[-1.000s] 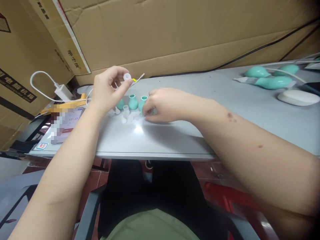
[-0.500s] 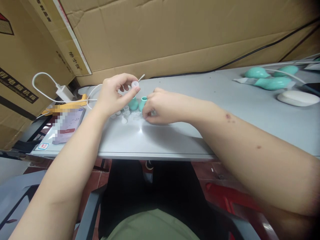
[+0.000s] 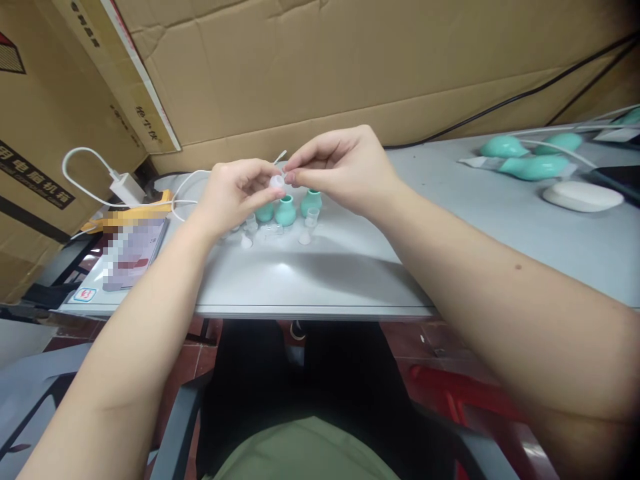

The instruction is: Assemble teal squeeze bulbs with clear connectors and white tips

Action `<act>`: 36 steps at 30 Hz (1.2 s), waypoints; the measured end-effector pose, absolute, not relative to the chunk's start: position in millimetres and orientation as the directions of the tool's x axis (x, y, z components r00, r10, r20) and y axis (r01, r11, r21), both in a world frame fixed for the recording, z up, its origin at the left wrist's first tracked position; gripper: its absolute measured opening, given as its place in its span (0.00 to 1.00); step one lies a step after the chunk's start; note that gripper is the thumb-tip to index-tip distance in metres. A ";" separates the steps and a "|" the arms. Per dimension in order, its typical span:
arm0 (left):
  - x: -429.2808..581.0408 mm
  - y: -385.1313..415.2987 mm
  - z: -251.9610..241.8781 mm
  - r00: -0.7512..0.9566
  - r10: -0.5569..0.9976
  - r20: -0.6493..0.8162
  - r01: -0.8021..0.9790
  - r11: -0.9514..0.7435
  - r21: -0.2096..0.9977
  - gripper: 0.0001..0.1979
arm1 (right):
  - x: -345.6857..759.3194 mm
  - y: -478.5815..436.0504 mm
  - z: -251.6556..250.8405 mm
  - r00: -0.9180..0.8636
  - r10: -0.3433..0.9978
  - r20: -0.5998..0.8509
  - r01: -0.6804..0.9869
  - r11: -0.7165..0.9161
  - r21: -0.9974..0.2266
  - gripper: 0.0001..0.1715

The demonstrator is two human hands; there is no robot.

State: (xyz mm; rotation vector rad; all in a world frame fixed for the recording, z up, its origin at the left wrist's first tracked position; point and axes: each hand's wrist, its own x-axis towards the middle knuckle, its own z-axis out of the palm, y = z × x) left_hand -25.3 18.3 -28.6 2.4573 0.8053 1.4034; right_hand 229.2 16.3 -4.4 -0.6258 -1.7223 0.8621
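Note:
My left hand (image 3: 231, 197) pinches a small translucent white cap (image 3: 276, 183) between thumb and fingers. A thin pale stick (image 3: 280, 157) pokes up just behind it. The fingertips of my right hand (image 3: 345, 167) are pressed together right beside the cap; whatever they hold is too small and hidden to name. Below both hands, teal bulb-shaped bottles with open necks stand on the table: one in the middle (image 3: 285, 212), one at the right (image 3: 311, 202), another partly covered at the left (image 3: 265, 212). Around them lie a clear little cup (image 3: 312, 217) and small white pieces (image 3: 305, 237).
At the left, a phone (image 3: 137, 253) leans by a yellow holder (image 3: 133, 217) and a white charger (image 3: 127, 188) with its cable. Wrapped teal bulbs (image 3: 535, 167) and a white rounded object (image 3: 583, 196) lie at the right. Cardboard (image 3: 325, 73) walls the back.
My right hand has risen from the table by the bottles to the cap in my left hand. This uncovers the right-hand bottle and clear cup. The left hand has lowered slightly.

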 end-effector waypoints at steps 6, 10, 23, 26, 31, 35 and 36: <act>-24.9 16.8 -27.8 0.395 0.574 0.717 0.360 -0.815 0.454 0.12 | 228.7 14.6 -4.8 -0.304 0.768 0.563 0.019 0.596 -0.803 0.10; -22.0 11.6 -23.9 0.392 0.599 0.698 0.389 -0.796 0.465 0.08 | 229.6 16.4 -7.5 -0.317 0.741 0.591 0.023 0.630 -0.777 0.12; -19.8 8.4 -19.9 0.371 0.606 0.704 0.434 -0.783 0.445 0.05 | 226.0 15.6 -12.3 -0.345 0.719 0.603 -0.007 0.641 -0.768 0.06; -20.2 9.7 -20.4 0.361 0.581 0.730 0.418 -0.800 0.430 0.04 | 229.3 17.5 -11.1 -0.361 0.713 0.601 0.005 0.646 -0.763 0.07; -23.1 12.9 -22.5 0.372 0.548 0.749 0.390 -0.825 0.410 0.05 | 230.8 19.5 -12.1 -0.392 0.713 0.582 0.010 0.635 -0.772 0.08; -24.9 14.3 -23.7 0.373 0.544 0.751 0.390 -0.827 0.406 0.05 | 228.4 18.4 -14.5 -0.402 0.704 0.586 -0.037 0.626 -0.779 0.06; -25.1 14.5 -23.8 0.375 0.541 0.752 0.392 -0.828 0.400 0.06 | 228.3 17.8 -14.7 -0.407 0.699 0.589 -0.049 0.627 -0.778 0.06</act>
